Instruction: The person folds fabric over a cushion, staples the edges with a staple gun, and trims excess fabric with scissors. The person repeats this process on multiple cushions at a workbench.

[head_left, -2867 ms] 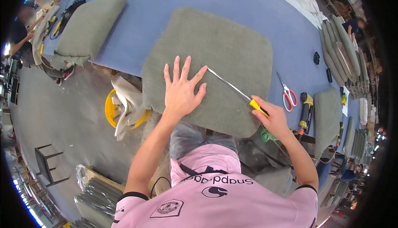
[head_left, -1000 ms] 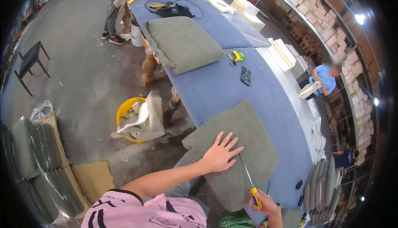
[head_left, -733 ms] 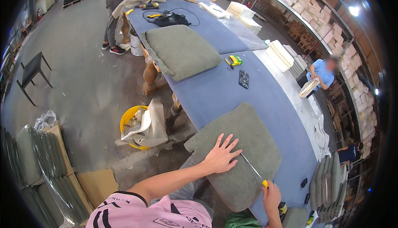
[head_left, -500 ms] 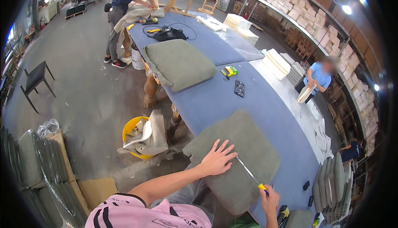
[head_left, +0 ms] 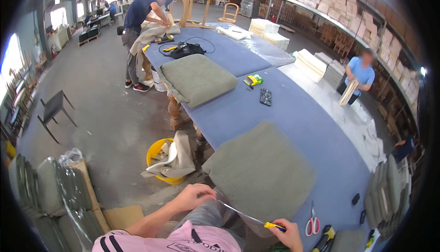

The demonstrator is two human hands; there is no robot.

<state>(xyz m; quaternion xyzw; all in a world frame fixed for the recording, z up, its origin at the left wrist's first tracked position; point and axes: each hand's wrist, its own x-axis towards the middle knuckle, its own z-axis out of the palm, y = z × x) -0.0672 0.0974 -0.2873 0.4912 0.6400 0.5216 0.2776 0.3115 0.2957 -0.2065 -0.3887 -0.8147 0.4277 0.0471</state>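
Observation:
In my right hand point(head_left: 289, 236) is a long thin screwdriver-like tool point(head_left: 244, 214) with a yellow and dark handle. Its metal shaft slants up and left across the near edge of a grey-green seat cushion point(head_left: 266, 169) on the blue-topped table point(head_left: 302, 114). My left hand point(head_left: 197, 196) is closed at the tool's tip, off the cushion's near left side, with thumb and fingers pinched together. Whatever sits between those fingers is too small to make out. Red-handled scissors point(head_left: 312, 224) lie right of my right hand.
Farther along the table are another cushion point(head_left: 199, 78), a phone point(head_left: 266, 97) and a yellow-green box point(head_left: 253, 80). A yellow bucket of scraps point(head_left: 167, 179) stands at left. Stacked cushions point(head_left: 387, 192) are at right. Two people point(head_left: 142, 18) point(head_left: 360, 75) work farther off.
My left hand has lifted off the cushion, moved down and left, and pinched closed by the tool tip. My right hand has shifted left with the tool, uncovering the scissors.

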